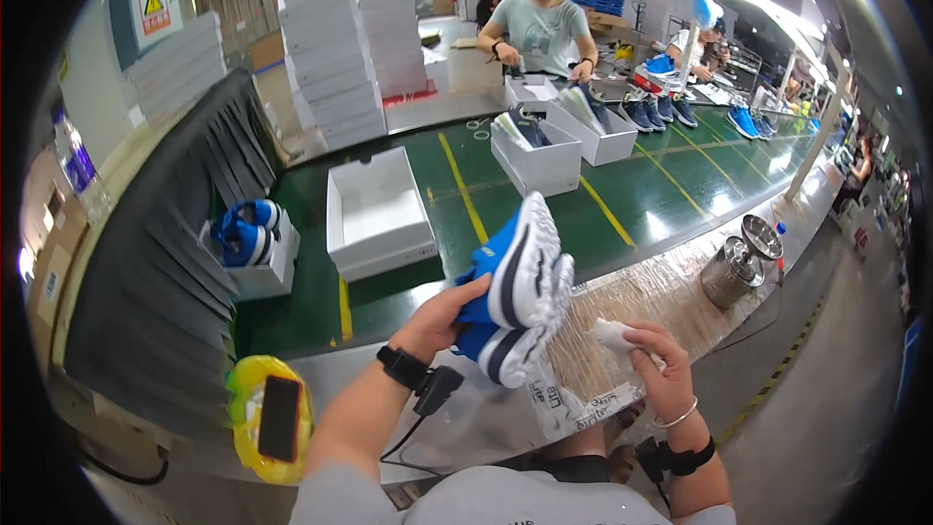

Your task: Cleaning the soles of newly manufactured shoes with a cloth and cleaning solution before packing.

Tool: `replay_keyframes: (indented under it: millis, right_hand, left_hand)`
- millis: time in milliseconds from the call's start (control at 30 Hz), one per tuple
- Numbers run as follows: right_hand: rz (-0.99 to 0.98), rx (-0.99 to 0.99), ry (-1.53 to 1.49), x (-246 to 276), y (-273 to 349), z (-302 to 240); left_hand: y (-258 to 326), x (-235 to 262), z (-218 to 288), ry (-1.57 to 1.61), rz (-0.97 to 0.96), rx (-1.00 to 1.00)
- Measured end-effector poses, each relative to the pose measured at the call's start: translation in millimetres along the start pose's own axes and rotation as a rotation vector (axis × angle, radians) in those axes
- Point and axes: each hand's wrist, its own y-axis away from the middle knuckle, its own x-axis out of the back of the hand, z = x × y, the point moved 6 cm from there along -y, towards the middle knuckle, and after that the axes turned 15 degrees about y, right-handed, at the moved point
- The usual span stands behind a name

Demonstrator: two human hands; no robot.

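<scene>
My left hand is closed round a pair of blue sneakers, held tilted over the bench edge with their white soles turned to the right. A dark stripe runs along each sole. To the right, my right hand pinches a crumpled white cloth above the bench covered in brown wrap. The cloth is apart from the sneakers. Beyond my left hand, an open white shoebox lies on the green conveyor belt, with nothing inside it.
A white box with blue sneakers stands at the left by a grey curtain. Other shoeboxes hold shoes farther along; a person works behind them. A metal pot stands right; a phone rests on a yellow bag.
</scene>
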Motion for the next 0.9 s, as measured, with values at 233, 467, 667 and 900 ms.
replay_keyframes:
  millis: [233, 467, 667, 900]
  right_hand:
    - [0.053, 0.008, -0.085, 0.8, -6.8, -11.2]
    - [0.091, 0.231, 0.077, -9.6, -16.9, -60.0]
    - [0.115, 0.847, 0.305, -56.0, -25.7, -149.3]
    - [0.168, 0.613, 0.568, -57.5, -102.0, -81.0]
  left_hand:
    - [28.6, 46.7, 32.1, 0.032, 0.032, -0.224]
    - [35.9, 41.1, 18.9, 0.156, -0.113, -0.234]
    - [32.6, 48.9, 2.7, 0.175, -0.167, -0.163]
    - [42.6, 59.4, -19.6, 0.164, -0.119, -0.132]
